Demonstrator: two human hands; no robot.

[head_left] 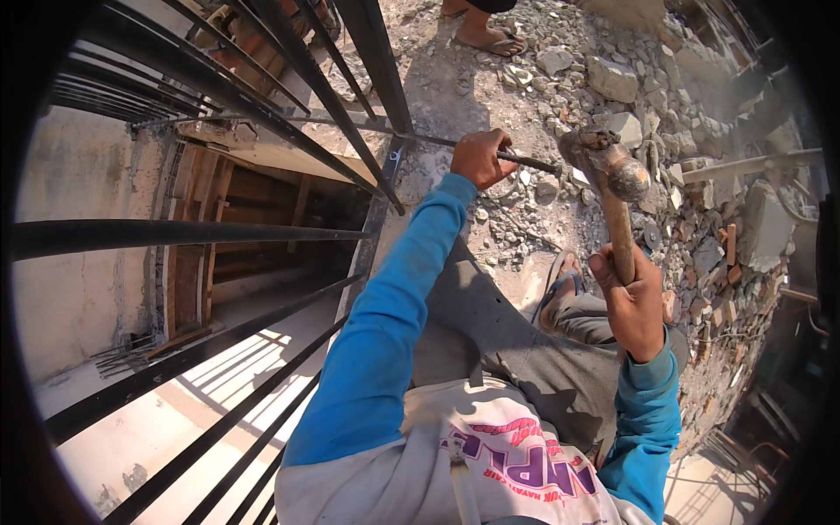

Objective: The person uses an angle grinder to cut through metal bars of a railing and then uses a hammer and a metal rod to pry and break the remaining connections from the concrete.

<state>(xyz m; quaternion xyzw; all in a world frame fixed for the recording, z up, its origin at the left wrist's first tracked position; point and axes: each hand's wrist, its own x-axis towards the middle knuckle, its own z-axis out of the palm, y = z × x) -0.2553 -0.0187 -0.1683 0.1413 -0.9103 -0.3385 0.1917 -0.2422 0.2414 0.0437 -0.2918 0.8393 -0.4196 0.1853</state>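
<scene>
My left hand (479, 157) grips a thin steel rod (525, 161) that lies across the rubble and runs left toward the black metal railing (262, 114). My right hand (632, 302) is closed around the wooden handle of a hammer (608, 166). Its worn metal head is raised just right of the rod's free end, a short way from it. Both of my arms wear blue sleeves, and my sandalled foot (560, 293) rests on the rubble between them.
Broken concrete and brick rubble (665, 96) covers the ground ahead and to the right. Another person's sandalled foot (486, 37) stands at the top. Left of the railing there is a drop to a lower floor (157, 411) with a wooden-framed opening (254, 236).
</scene>
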